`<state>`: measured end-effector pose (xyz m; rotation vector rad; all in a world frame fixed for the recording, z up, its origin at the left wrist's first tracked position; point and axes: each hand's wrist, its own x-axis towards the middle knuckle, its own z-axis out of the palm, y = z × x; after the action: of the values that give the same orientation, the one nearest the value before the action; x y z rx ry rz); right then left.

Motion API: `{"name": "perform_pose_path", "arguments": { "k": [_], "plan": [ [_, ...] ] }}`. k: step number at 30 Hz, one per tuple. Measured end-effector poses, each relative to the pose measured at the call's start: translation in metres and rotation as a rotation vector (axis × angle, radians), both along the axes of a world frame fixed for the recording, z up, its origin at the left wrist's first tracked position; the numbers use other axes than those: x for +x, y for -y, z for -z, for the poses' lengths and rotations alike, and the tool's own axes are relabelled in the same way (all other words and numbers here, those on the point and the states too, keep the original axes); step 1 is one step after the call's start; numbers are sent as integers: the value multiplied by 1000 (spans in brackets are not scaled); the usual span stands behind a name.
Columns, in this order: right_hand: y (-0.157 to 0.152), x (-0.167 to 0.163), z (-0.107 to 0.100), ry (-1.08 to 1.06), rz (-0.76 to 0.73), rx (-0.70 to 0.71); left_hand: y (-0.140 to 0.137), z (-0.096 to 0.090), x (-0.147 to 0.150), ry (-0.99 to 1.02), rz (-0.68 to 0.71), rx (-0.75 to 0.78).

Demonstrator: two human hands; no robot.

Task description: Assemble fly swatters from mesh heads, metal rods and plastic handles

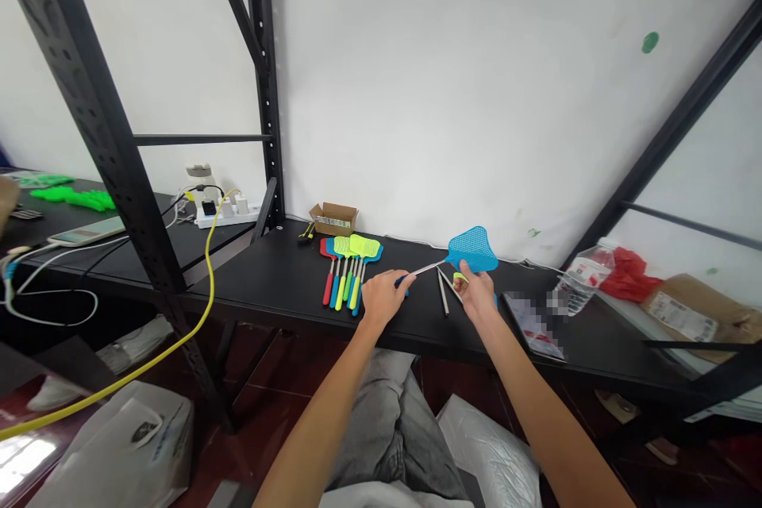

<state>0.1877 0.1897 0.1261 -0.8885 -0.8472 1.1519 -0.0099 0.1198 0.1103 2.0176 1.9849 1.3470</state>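
Observation:
A blue fly swatter [473, 248] with a thin metal rod is held above the black table. My left hand [384, 298] is closed around its dark blue handle. The fingers of my right hand [475, 292] grip the lower edge of its mesh head, thumb on top. Beneath and beside my right hand lie loose metal rods [444, 294] and a bit of something yellow-green, partly hidden by the fingers. Left of my left hand, several fly swatters [348, 270] in red, blue, green and yellow lie side by side, handles toward me.
Behind the swatters stands a small open cardboard box [334, 218], a black-and-yellow tool [306, 232] beside it. On the right are a phone-like device [533, 325], a clear plastic container [586, 278] and a red bag [628, 274]. A yellow cable [205, 309] hangs at left, by a rack post.

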Motion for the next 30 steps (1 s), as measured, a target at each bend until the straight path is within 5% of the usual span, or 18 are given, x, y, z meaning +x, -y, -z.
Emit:
{"name": "perform_pose_path", "arguments": {
  "k": [8, 30],
  "plan": [
    [-2, 6, 2, 146, 69, 98, 0, 0, 0, -12, 3, -7],
    [11, -1, -1, 113, -5, 60, 0, -2, 2, 17, -19, -37]
  ]
}}
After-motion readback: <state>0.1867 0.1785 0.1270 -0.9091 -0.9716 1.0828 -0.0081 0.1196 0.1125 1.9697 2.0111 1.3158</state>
